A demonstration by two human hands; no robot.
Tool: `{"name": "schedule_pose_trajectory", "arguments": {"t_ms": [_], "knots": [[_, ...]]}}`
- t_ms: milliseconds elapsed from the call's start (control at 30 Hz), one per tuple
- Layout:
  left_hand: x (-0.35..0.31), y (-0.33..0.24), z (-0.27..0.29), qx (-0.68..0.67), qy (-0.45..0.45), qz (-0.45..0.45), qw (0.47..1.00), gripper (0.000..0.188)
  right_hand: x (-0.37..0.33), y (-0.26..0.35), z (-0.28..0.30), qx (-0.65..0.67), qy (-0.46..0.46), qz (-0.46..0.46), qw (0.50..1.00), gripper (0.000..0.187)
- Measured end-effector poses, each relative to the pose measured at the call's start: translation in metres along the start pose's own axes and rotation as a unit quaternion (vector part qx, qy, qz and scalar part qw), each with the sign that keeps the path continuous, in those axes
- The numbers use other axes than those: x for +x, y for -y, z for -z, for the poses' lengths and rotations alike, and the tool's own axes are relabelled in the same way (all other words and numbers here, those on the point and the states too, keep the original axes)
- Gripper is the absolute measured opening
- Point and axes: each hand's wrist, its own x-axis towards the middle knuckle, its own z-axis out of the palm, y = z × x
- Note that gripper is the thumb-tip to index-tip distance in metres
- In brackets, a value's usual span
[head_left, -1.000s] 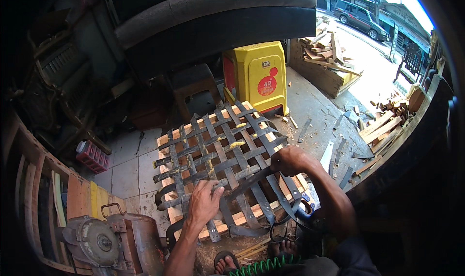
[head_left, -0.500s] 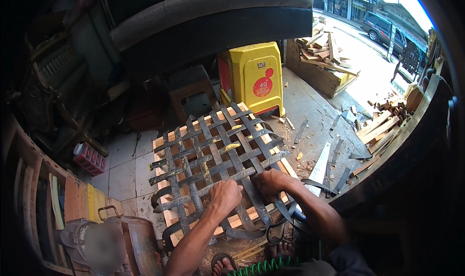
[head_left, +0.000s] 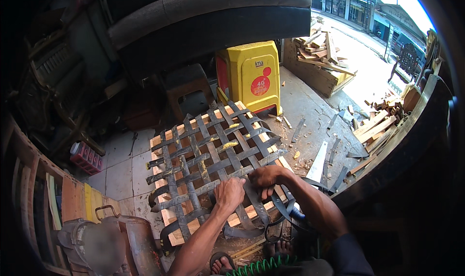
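A wooden frame (head_left: 167,217) lies before me, crossed by a loose lattice of flat black straps (head_left: 193,152), some with yellow smears. Over its near part my left hand (head_left: 228,194) is closed on a black strap, mostly hidden under the fingers. Just right of it and slightly farther off, my right hand (head_left: 265,176) has its fingers curled round the strap, palm down. The two hands nearly touch. Loose strap ends (head_left: 281,210) loop below my right wrist, off the frame's near right corner.
A handsaw (head_left: 318,162) lies on the floor to the right, among strap scraps and wood chips. Behind the frame stands a yellow plastic stool (head_left: 252,77). A rusty metal tank (head_left: 138,237) is at the near left. Cut wood (head_left: 378,126) is heaped at right.
My right hand has moved slightly away from me and left, closer to my left hand. My left hand has shifted a little right. Out on the street the dark car has moved right.
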Motion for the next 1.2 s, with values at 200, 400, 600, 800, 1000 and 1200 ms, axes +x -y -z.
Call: {"name": "schedule_pose_trajectory", "arguments": {"t_ms": [200, 400, 600, 800, 1000, 1200], "knots": [[-0.003, -0.007, -0.007, 0.059, -0.034, -0.031, 0.997, 0.036, -0.020, 0.004, -0.014, 0.125, -0.104, 0.040, 0.986, 0.039], [-0.027, -0.027, 0.004, 0.137, -0.176, -0.107, 0.969, 0.035, -0.009, -0.021, -0.025, -0.138, -0.385, 0.124, 0.904, 0.029], [-0.027, -0.024, 0.023, -0.021, -0.140, -0.125, 0.982, 0.037, -0.098, -0.064, 0.037, 0.095, -0.637, 0.027, 0.765, 0.023], [0.000, -0.014, -0.008, -0.053, -0.107, -0.145, 0.982, 0.029, -0.114, -0.013, -0.016, -0.020, -0.410, 0.089, 0.908, 0.026], [-0.016, -0.014, -0.008, 0.043, -0.071, -0.202, 0.976, 0.028, -0.057, -0.015, -0.027, -0.229, -0.355, 0.013, 0.906, 0.024], [-0.029, 0.003, -0.019, -0.038, -0.123, -0.191, 0.973, 0.028, -0.022, 0.021, -0.027, -0.357, -0.116, -0.001, 0.927, 0.023]]}}
